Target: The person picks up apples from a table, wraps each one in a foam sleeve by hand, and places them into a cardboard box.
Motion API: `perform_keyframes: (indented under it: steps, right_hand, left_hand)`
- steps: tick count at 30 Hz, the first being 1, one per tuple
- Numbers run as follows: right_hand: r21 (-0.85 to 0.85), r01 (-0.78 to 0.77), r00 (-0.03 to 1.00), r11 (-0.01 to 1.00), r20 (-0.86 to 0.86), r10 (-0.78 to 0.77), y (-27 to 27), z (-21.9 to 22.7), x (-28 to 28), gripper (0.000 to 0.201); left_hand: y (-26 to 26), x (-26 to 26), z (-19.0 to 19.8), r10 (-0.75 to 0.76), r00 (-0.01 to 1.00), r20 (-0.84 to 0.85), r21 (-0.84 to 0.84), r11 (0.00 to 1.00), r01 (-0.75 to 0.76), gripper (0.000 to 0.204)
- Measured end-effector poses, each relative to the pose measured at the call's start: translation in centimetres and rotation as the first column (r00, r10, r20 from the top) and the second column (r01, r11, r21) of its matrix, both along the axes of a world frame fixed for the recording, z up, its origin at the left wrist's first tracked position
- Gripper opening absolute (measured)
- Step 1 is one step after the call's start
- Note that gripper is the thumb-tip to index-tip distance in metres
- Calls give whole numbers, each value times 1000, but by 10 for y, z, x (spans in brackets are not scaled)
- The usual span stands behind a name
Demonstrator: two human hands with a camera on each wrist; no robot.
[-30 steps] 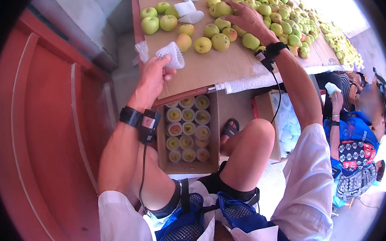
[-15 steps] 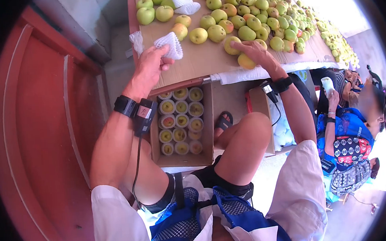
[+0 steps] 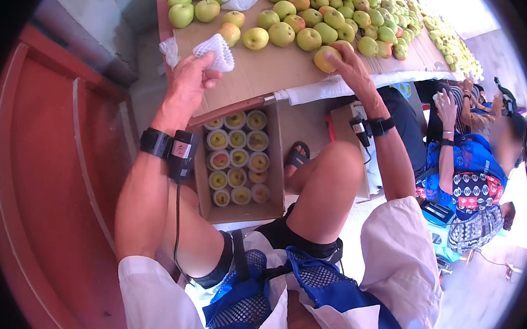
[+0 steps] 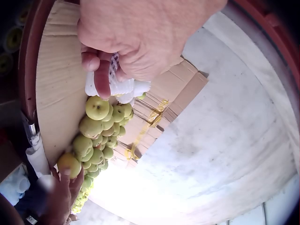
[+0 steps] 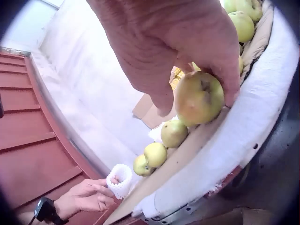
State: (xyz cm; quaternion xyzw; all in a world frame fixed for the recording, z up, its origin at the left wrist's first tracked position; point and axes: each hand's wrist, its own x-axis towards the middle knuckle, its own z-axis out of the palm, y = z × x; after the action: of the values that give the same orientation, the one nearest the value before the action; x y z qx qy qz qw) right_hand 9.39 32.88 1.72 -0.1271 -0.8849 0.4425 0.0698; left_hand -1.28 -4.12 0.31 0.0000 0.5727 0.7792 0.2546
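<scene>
A white foam net sleeve (image 3: 217, 52) is pinched between the thumb and fingers of my left hand (image 3: 187, 82), over the left part of the cardboard-covered table (image 3: 253, 78). In the right wrist view the sleeve's round mouth (image 5: 121, 174) is open. At the table's near edge, my right hand (image 3: 355, 73) grips a yellow-green apple (image 3: 325, 60) with a reddish blush. The right wrist view shows this apple (image 5: 200, 98) between thumb and fingers, its stem hollow facing the camera. Loose apples (image 3: 309, 39) lie just beyond that hand.
A large heap of apples (image 3: 350, 5) spreads across the back right. Green apples (image 3: 182, 15) and more foam sleeves (image 3: 240, 1) lie at the back left. Below stands a carton (image 3: 242, 212) holding rows of sleeved apples. Another person (image 3: 469, 159) sits to the right.
My right hand has come from the heap to the table's near edge and grips an apple there. My left hand still holds the foam sleeve. The head view has shifted slightly.
</scene>
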Motion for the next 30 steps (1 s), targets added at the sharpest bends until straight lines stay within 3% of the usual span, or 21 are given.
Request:
perform_keyframes:
  steps: [4, 7, 10, 16, 19, 22, 24, 26, 28, 30]
  right_hand:
    - [207, -107, 970, 972, -195, 148, -1, -17, 16, 67]
    - [-297, -194, 969, 935, -205, 136, -6, -13, 26, 68]
    - [-517, -227, 964, 826, -240, 115, -10, -5, 40, 68]
    - [-631, -297, 945, 717, -303, 125, -10, -5, 46, 71]
    - [-636, -287, 956, 716, -239, 171, -17, 4, 43, 69]
    - [-446, -284, 956, 849, -60, 288, -26, 20, 32, 66]
    - [-167, -350, 936, 922, -105, 336, -43, 22, 19, 63]
    - [56, -374, 922, 926, -87, 378, -64, 23, 7, 61]
    - [209, -389, 916, 897, -12, 401, -83, 25, -4, 61]
    - [301, -435, 882, 849, -51, 469, -101, 24, -15, 61]
  left_hand:
    - [1, 2, 3, 7, 1000, 16, 5, 1000, -7, 19]
    - [-1, 4, 6, 20, 1000, 15, 10, 1000, -20, 18]
    - [-4, 1, 2, 25, 1000, -3, 19, 999, -25, 23]
    - [-6, -1, -1, 33, 999, -6, 39, 999, -33, 23]
    - [-6, 1, 3, 33, 999, -2, 48, 998, -33, 24]
    - [-5, 1, 4, 37, 999, -4, 58, 998, -37, 26]
    - [-4, 0, 1, 35, 999, -11, 49, 998, -34, 27]
    - [-4, -1, 0, 28, 999, -25, 26, 999, -27, 27]
    - [-4, -1, 3, 48, 999, -11, 19, 999, -47, 27]
    - [-4, 1, 6, 66, 998, 7, 32, 997, -66, 24]
